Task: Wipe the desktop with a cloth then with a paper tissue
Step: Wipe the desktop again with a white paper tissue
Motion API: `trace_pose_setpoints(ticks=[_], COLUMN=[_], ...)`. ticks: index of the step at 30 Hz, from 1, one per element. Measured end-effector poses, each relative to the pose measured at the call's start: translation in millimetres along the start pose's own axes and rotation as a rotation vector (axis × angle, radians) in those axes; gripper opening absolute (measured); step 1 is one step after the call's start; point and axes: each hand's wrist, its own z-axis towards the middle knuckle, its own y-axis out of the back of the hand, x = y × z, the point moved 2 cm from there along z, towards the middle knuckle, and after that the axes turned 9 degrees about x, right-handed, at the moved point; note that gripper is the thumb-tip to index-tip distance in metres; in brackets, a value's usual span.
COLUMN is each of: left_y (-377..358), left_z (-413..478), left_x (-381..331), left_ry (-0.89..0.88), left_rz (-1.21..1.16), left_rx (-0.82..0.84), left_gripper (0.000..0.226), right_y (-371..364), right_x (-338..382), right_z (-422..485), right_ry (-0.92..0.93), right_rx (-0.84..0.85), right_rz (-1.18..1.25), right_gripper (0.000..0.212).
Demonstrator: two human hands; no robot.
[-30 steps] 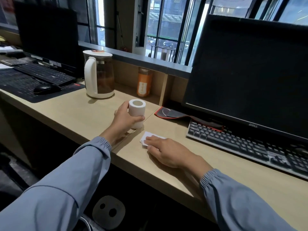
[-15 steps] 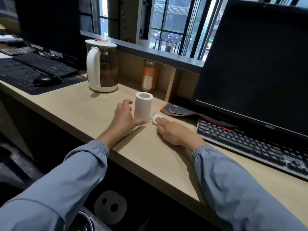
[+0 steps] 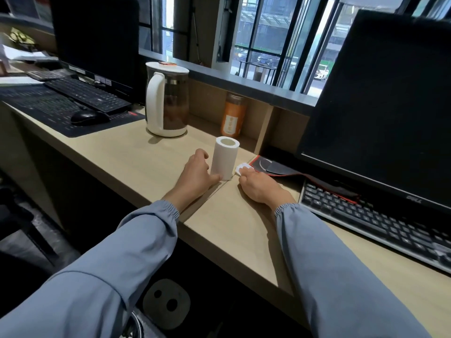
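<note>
A folded paper tissue [image 3: 242, 167] is pressed flat on the desktop [image 3: 234, 230] under the right hand [image 3: 260, 187], fingers extended. The upright tissue roll [image 3: 225, 158], mid-desk toward the back edge, is touched by the left hand [image 3: 196, 178], fingers loosely curled, not clasping.

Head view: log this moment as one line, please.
stage: tissue wipe | right hand: pressing folded tissue flat on desktop beside mouse pad | left hand: thumb touching upright tissue roll, grip loose

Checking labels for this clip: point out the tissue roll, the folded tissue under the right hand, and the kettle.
tissue roll [image 3: 225, 162], head view, on its white side wall.
folded tissue [image 3: 241, 166], head view, on the corner showing past the fingertips.
kettle [image 3: 175, 103], head view, on its dark glass body.
</note>
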Motion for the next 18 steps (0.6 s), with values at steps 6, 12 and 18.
trace_pose_setpoints(ticks=[6,12,18], left_y=[6,7,6], left_z=[-24,-39,-43], left_x=[17,20,17], left_ry=[-0.07,-0.102,-0.135], left_rz=[-0.02,-0.094,-0.089], left_rx=[-0.05,-0.161,-0.13], left_gripper=[0.034,0.015,0.015], right_y=[-5,-14,-25], right_x=[5,19,34], right_z=[-19,-45,-76], right_ry=[0.01,0.034,0.076], right_rx=[-0.001,0.011,0.018], right_rz=[0.009,-0.003,-0.001], right_gripper=[0.049,0.046,0.043])
